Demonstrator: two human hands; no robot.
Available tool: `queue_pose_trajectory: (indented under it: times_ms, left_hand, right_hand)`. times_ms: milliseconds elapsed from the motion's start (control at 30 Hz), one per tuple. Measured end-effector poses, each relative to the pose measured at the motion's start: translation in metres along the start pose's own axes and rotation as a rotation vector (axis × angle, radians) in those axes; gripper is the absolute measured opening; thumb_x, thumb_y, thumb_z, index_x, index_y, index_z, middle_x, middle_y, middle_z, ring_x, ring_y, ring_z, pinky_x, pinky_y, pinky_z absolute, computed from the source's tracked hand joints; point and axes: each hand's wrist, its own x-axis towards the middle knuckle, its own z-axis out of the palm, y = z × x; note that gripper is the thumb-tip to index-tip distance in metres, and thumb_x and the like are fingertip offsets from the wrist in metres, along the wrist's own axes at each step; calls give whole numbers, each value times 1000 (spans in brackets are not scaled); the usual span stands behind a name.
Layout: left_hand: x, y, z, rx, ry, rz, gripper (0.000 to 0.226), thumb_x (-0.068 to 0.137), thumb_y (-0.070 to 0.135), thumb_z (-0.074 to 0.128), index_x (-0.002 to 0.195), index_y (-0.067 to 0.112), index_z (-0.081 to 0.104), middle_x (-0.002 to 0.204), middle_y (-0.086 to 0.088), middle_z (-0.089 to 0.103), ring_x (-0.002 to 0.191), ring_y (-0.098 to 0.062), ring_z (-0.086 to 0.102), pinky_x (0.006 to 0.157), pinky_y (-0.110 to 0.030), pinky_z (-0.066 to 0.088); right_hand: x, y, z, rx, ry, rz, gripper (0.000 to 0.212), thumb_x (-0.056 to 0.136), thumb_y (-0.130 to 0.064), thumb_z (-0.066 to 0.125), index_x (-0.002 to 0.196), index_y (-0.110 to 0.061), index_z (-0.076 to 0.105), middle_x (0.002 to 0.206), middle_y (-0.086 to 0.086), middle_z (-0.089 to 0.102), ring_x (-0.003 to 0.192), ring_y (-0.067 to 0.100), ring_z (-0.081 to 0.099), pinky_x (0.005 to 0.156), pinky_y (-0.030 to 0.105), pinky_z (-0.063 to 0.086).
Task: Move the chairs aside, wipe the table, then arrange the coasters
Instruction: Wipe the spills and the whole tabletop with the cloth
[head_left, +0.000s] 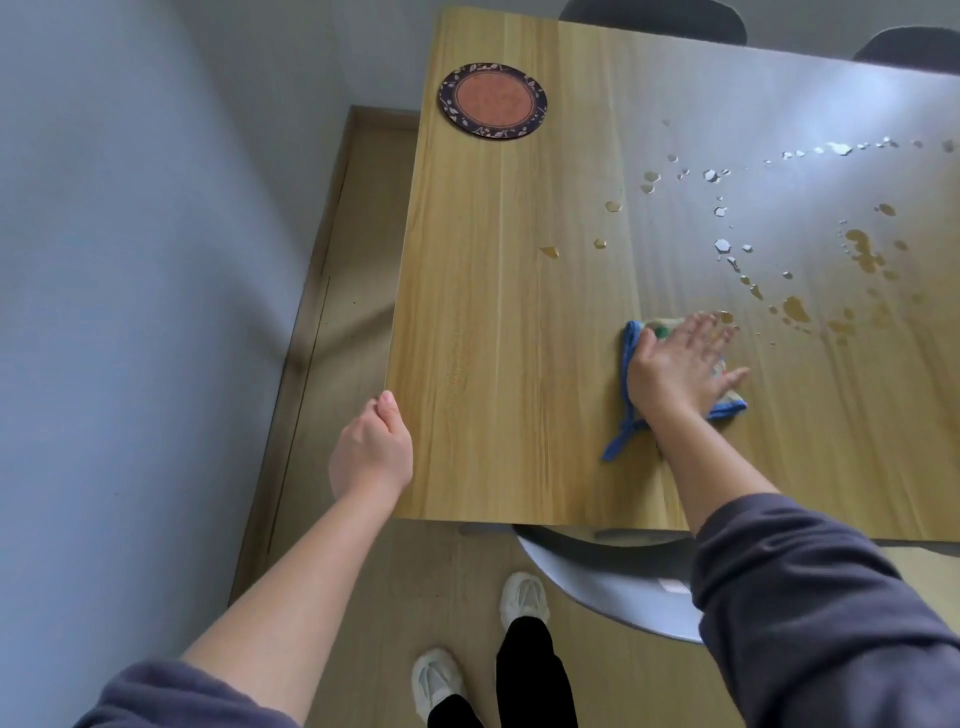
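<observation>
Cloth (630, 358) flat on table (493, 312), pressed under right hand (675, 371), fingers (698, 332) spread over it; droplets (795, 309) just beyond fingertips. Left hand (371, 452) at table's left edge, fingers curled, hold unclear. Coaster (492, 101) near far-left corner.

Grey sleeves (810, 597) — black trousers (530, 670), white shoes (524, 597)

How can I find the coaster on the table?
Look at the wooden table, then go to its far left corner, away from the spilled drops. The coaster lies there alone: a flat round disc, orange in the middle with a dark patterned rim.
</observation>
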Motion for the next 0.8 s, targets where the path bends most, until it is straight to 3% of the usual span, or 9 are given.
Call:
queue_pose_trajectory:
  times_ms: [267,433,567,667,800]
  left_hand:
    - [6,-2,1,22,1,-8,55,103,37,14,125,8,55,122,-12,62,113,-29,55,82,-30,38]
    - [6,0,-1,42,-9,-16,52,103,36,15,122,9,56,117,-11,63,108,-28,56,77,-28,36]
    - [5,1,-4,72,-43,-30,52,103,37,16,132,13,52,128,-7,59,117,-23,54,81,-24,33]
    - [8,0,-6,59,-114,-42,53,103,40,16,140,13,43,139,-4,51,127,-20,46,90,-25,33]
    - [12,-1,-6,86,-165,-62,57,101,46,18,146,13,34,145,-3,44,134,-19,40,105,-33,33]
  right_hand:
    - [10,-125,16,-35,-9,-408,73,99,-51,14,156,-9,-3,164,6,-13,150,25,-15,117,60,-6]
    - [-10,-179,29,-118,-25,-803,71,100,-52,12,157,-11,0,165,5,-9,150,25,-14,118,61,-5]
    - [-9,-190,32,-206,-52,-1116,69,102,-53,12,158,-13,2,165,2,-8,151,22,-14,119,58,-5]
    - [16,-198,26,-234,-61,-1231,69,102,-55,12,158,-16,2,165,0,-7,151,20,-13,119,57,-5]
    - [53,-229,21,-231,-50,-1204,67,102,-53,11,158,-15,2,165,0,-7,151,21,-13,119,58,-6]
